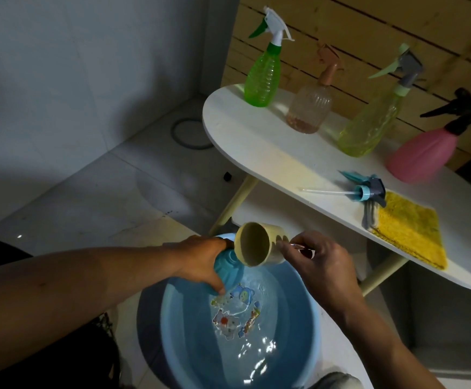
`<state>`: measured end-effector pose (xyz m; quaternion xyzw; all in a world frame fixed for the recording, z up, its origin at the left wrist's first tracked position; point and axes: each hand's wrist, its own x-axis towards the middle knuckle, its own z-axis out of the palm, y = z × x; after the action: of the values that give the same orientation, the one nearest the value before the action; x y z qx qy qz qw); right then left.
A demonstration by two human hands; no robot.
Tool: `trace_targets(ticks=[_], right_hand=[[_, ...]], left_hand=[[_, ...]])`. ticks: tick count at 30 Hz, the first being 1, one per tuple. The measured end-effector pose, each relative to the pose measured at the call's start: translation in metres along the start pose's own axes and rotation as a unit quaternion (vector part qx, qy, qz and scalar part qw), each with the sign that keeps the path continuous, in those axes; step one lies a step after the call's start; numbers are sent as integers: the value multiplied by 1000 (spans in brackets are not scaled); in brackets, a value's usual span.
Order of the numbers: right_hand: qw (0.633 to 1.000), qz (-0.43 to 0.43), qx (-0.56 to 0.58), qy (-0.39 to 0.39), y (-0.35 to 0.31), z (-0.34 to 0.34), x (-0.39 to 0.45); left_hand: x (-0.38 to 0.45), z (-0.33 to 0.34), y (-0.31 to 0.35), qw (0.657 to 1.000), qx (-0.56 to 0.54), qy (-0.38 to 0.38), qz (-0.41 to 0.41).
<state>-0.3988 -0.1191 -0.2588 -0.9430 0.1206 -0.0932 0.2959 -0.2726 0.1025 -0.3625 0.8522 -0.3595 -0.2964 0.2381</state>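
Blue ribbed bottle [226,272], no spray head on it, tilted above far rim of blue basin [314,327]. My left hand [205,258] wrapped around its body. Beige cup [256,244] tipped on its side just above bottle top, open mouth facing me, inside dull tan; bottle neck hidden behind it. My right hand [323,266] grips cup from right side. Basin holds clear water, cartoon stickers on bottom. Beyond, white bench [256,144]: loose blue spray head [369,189] with tube, yellow cloth [410,231] beside it, four spray bottles upright behind.
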Motion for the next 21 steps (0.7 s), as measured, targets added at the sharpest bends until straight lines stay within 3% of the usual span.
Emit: trace_targets(ticks=[21], right_hand=[[995, -66, -71, 39, 0, 0, 0]], left_hand=[[1, 2, -1, 1000, -17, 7, 7]])
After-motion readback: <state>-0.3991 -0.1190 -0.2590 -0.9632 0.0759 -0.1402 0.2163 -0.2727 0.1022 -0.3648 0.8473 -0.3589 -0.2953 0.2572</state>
